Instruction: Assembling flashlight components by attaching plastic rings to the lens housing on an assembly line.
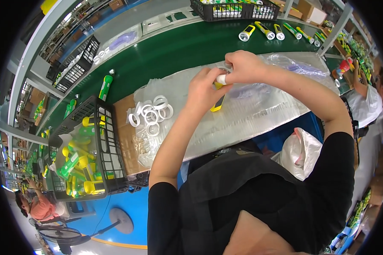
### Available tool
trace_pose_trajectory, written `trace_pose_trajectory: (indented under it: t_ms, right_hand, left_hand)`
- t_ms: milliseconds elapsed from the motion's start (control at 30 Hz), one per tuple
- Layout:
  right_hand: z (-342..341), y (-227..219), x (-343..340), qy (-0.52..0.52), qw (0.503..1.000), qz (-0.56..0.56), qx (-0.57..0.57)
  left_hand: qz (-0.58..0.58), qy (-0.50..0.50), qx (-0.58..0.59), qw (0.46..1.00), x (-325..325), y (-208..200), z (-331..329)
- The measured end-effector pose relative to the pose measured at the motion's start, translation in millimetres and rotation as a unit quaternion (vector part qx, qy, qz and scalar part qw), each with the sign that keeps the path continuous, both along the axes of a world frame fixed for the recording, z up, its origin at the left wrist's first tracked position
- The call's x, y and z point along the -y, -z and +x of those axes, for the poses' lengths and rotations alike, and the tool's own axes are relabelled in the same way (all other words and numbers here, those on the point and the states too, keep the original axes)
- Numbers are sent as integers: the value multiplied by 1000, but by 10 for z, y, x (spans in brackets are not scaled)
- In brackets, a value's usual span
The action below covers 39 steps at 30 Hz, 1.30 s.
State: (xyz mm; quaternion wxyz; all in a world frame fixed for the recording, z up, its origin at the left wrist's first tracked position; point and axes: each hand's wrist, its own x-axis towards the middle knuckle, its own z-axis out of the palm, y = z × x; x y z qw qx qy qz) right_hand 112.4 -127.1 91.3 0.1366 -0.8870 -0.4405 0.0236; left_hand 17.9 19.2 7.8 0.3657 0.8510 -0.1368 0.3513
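Note:
Above the work table, my two hands meet around a yellow flashlight [217, 104]; its lower end points toward me. My left hand [198, 88] is closed around its body. At the upper end, a white ring [221, 79] shows between my hands, with the fingers of my right hand [245, 68] closed on it. Fingers cover most of the flashlight's head. Left of my left forearm, several loose white rings [152, 128] lie in a pile on the silver-grey table cover [208, 131]. Purple-tinted clear plastic pieces [251, 90] lie just below my right wrist.
A black crate [110, 144] of yellow and green flashlights stands at left. Across the green belt [170, 51] are another full crate [236, 12] and a row of flashlights [264, 30]. A white sack [300, 153] is by my right side. Other people work at both sides.

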Motion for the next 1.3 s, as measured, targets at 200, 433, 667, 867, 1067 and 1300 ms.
trace_pose_trajectory:
  t_ms: [200,433,667,867,1067,1300]
  right_hand:
    - [62,-172,37,-158,986,-10,-54]
    - [157,-168,61,-241,969,-11,-51]
    - [51,-85,-55,-21,998,-20,-60]
    - [375,120,20,-140,988,60,6]
    - [135,-14,-32,-113,992,-48,-42]
    - [385,103,-10,-284,936,204,-39]
  left_hand:
    - [-1,-8,-16,1000,-20,-19,-26]
    - [2,-1,-19,1000,-8,-20,-39]
    - [-3,-23,7,1000,22,-5,77]
    - [-35,1,7,999,-34,10,115]
    - [-10,-21,-8,1000,-24,13,67]
    - [-22,1,30,999,-24,-17,109]
